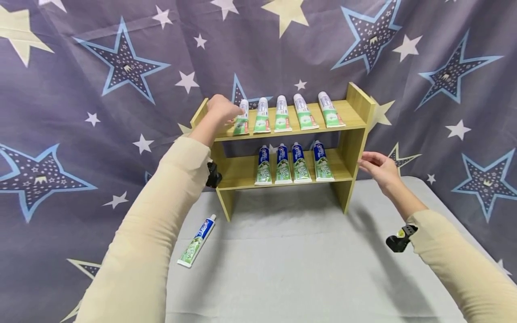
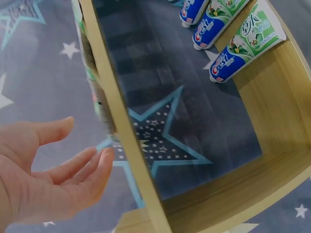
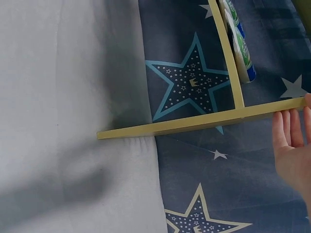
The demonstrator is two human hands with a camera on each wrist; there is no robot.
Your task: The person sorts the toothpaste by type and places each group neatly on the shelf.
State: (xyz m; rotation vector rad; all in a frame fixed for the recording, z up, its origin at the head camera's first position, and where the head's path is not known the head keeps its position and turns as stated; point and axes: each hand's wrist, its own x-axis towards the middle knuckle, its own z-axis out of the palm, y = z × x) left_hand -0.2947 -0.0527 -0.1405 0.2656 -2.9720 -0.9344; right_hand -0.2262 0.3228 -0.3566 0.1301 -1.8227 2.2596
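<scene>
My left hand [image 1: 224, 109] is at the left end of the wooden shelf's [image 1: 359, 148] top board, beside the leftmost white-and-green toothpaste tube [image 1: 241, 125]. In the left wrist view its thumb and fingers [image 2: 95, 174] are spread apart with nothing between them. Several similar tubes stand in a row to the right, leaning back. My right hand [image 1: 381, 169] rests its fingertips against the outer face of the shelf's right side panel; in the right wrist view its fingers [image 3: 286, 128] are fairly straight. Several blue-and-green toothpaste tubes [image 1: 300, 168] lean on the lower board.
Another blue-and-green toothpaste tube [image 1: 197, 242] lies on the grey-white tabletop [image 1: 291, 260], left of the shelf and in front of it. A dark curtain [image 1: 161, 121] with a star pattern hangs right behind the shelf.
</scene>
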